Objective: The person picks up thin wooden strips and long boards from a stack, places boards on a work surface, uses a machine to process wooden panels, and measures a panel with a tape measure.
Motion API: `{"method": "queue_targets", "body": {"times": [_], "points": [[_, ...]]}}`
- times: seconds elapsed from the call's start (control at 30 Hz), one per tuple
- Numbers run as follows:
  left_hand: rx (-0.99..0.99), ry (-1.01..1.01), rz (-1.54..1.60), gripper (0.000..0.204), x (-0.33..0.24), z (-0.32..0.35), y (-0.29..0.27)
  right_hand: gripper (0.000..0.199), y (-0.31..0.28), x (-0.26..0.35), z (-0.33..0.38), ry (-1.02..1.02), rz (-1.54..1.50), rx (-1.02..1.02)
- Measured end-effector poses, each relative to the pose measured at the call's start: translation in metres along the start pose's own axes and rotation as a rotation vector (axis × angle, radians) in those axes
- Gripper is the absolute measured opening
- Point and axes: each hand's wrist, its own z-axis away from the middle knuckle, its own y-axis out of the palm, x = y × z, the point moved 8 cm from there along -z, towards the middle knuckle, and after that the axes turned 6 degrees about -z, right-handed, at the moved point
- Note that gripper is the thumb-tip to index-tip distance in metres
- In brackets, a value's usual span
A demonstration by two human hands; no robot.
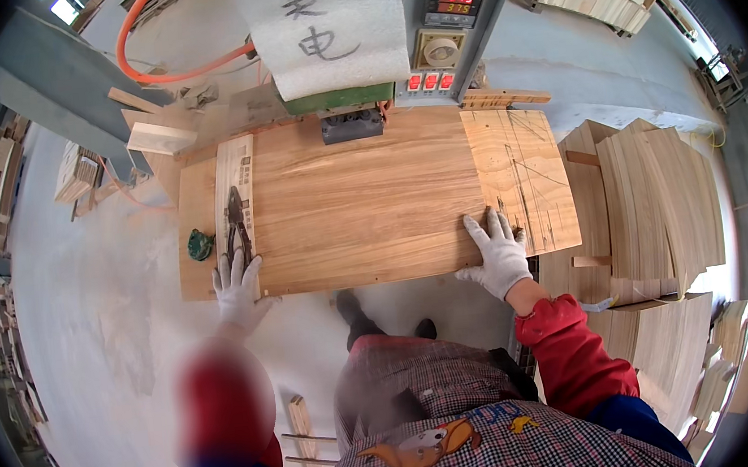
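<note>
Both white-gloved hands are down at the near edge, and between them lies the broad wood panel [367,203], flat under the machine's dark block [352,127], with a pale strip [244,169] along its left end and a scribbled-on board [527,183] along its right. The left hand [237,287] is spread, gripping nothing, its fingers by the handles of the pliers [237,220], thumb reaching toward the panel's left front corner; whether it touches the pliers, I can't tell. Over on the other side, the right hand [501,259] lies flat with fingers fanned across the seam between panel and marked board, pressing or resting, not clasping. This panel looks stiff and moderately heavy, smooth enough for gloves to slide on, its corners probably the part that chips first. Best hold, I'd say: the two front corners, palms low, thumbs on top, so that it stays level. Now the edges: the front one faces the person's body, tight there; the rear runs in beneath the block, so lifting at the back looks risky. To the right, the stacked panels [659,206] crowd in close; leftward, pale floor [109,286] stretches beyond the worktop, the roomier side.
</note>
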Motion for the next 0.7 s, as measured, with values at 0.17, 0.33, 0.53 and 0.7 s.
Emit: {"method": "queue_targets", "body": {"times": [0.17, 0.33, 0.53, 0.7], "points": [[0.026, -0.007, 0.014, 0.087, 0.000, -0.003, 0.002, 0.097, -0.001, -0.003, 0.000, 0.011, 0.003, 0.006], [0.042, -0.014, 0.008, 0.082, -0.009, -0.002, -0.008, 0.100, -0.003, 0.000, 0.000, -0.008, -0.010, 0.013], [0.017, -0.005, -0.045, 0.089, -0.003, -0.003, 0.001, 0.099, -0.005, -0.001, -0.001, -0.019, -0.020, 0.004], [0.017, 0.015, -0.034, 0.079, -0.010, -0.004, -0.006, 0.098, -0.001, -0.004, -0.003, 0.024, 0.025, 0.065]]}}
